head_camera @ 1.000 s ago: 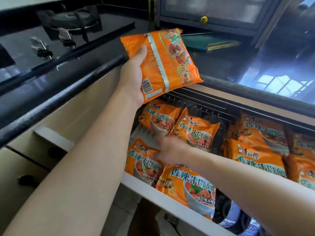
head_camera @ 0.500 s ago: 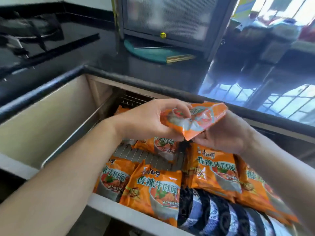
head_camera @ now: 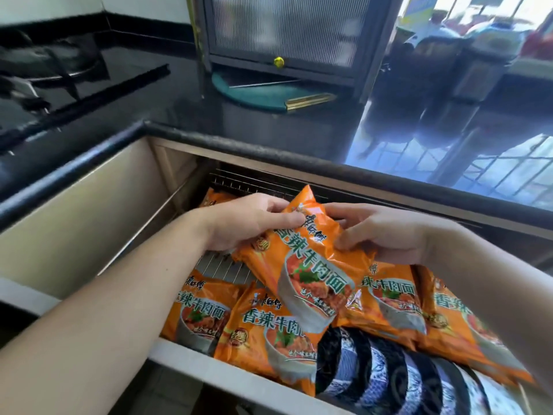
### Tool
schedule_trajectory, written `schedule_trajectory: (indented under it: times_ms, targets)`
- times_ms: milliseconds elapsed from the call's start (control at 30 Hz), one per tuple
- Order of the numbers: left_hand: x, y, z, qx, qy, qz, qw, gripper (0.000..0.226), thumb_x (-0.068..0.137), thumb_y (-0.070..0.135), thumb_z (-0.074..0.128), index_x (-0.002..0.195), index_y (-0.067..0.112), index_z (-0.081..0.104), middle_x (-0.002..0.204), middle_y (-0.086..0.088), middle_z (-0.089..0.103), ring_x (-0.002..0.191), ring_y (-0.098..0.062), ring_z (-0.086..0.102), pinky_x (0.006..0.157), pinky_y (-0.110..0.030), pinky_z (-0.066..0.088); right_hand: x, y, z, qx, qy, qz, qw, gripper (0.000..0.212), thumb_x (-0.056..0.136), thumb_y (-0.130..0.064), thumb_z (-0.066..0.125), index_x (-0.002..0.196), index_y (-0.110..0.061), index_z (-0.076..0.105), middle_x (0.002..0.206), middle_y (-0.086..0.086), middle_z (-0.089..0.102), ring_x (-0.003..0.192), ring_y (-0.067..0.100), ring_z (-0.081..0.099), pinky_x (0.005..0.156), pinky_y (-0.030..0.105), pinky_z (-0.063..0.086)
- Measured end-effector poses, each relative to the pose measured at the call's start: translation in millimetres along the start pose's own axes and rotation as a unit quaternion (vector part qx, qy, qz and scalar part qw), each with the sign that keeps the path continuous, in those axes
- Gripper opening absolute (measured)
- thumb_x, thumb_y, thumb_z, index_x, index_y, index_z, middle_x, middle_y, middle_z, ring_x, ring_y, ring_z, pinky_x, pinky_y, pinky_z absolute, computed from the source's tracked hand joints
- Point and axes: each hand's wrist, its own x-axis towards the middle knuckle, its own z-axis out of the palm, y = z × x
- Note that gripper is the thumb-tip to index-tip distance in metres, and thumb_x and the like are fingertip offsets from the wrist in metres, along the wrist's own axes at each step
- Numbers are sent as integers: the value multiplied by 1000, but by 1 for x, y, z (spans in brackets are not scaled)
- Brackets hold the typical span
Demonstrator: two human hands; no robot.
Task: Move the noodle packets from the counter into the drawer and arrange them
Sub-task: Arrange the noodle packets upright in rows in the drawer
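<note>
An orange noodle packet (head_camera: 311, 265) hangs face up and tilted over the open drawer (head_camera: 239, 381). My left hand (head_camera: 251, 223) pinches its upper left edge. My right hand (head_camera: 386, 232) grips its upper right edge. Below it several more orange packets lie on the drawer's wire rack: one at the front left (head_camera: 200, 310), one at the front middle (head_camera: 269, 336) and two to the right (head_camera: 395, 304). Another packet (head_camera: 214, 199) peeks out at the back left behind my left hand.
Blue-and-white patterned bowls (head_camera: 389, 375) stand on edge at the drawer's front right. A glossy black counter (head_camera: 299, 130) runs behind the drawer, with a gas hob (head_camera: 51, 73) at left and a dark cabinet (head_camera: 287, 37) over a green board (head_camera: 257, 94).
The packet came down from above the counter into both hands over the drawer. It has turned face up and sunk lower toward the packets. My view has shifted right.
</note>
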Motion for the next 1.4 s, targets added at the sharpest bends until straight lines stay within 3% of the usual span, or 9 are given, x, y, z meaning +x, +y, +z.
schedule_trajectory:
  times_ms: [133,467,633,800,900,1000,1100,1300,1400]
  targets:
    - [-1,2,-8,-31,51,-3,998,34,101,28,62,128,7,63,116,-15,76,106,-34,74,89,-48,62,5,-3,4,-52,123,5,991,75,76,-40,86,142,-31,52,131,4,69,118,27,68,97,53,56]
    - [0,-1,-25,-25,150,-82,985,34,104,37,57,123,9,64,111,-8,78,103,-28,74,93,-49,58,17,11,13,58,239,4,969,31,99,-21,62,127,-10,58,110,14,77,102,29,75,85,48,61]
    - [1,-19,-60,309,436,-79,842,40,100,45,55,122,13,65,121,-9,68,111,-33,63,93,-42,51,61,19,41,49,211,41,975,40,99,-15,63,136,-7,52,115,18,75,103,33,75,88,55,60]
    - [2,-24,-76,303,498,-99,806,41,93,45,56,122,18,69,121,-8,70,109,-35,65,84,-40,50,130,31,88,79,181,65,978,47,99,-10,64,142,-8,46,120,16,72,104,32,73,84,48,63]
    - [2,-24,-77,298,494,-99,810,38,93,42,57,121,19,68,119,-7,69,103,-32,64,79,-37,46,163,41,108,-107,171,105,974,40,101,-5,58,140,-7,52,127,16,65,108,33,70,83,40,63]
    - [2,-26,-78,298,485,-107,815,36,95,38,58,123,18,66,117,-6,68,93,-28,59,75,-37,44,179,37,117,-513,88,149,840,29,102,-7,46,125,-1,63,114,13,65,102,29,65,80,32,54]
    - [4,-28,-79,295,481,-105,819,34,95,38,59,121,17,65,111,-6,68,93,-28,62,72,-37,45,193,27,113,-648,-1,187,738,25,103,-17,47,112,-1,64,97,5,61,95,26,60,85,34,54]
    - [7,-29,-80,297,472,-100,824,30,97,36,58,119,16,65,100,-3,65,82,-23,61,65,-35,43,217,35,104,-380,29,229,896,103,82,-79,56,162,-28,17,163,6,35,145,33,42,118,51,37]
    - [8,-30,-81,303,470,-98,823,29,97,35,58,117,16,66,95,-1,62,72,-16,54,58,-31,38,216,36,113,-451,20,177,875,105,85,-80,52,163,-32,1,171,1,14,154,32,23,121,48,30]
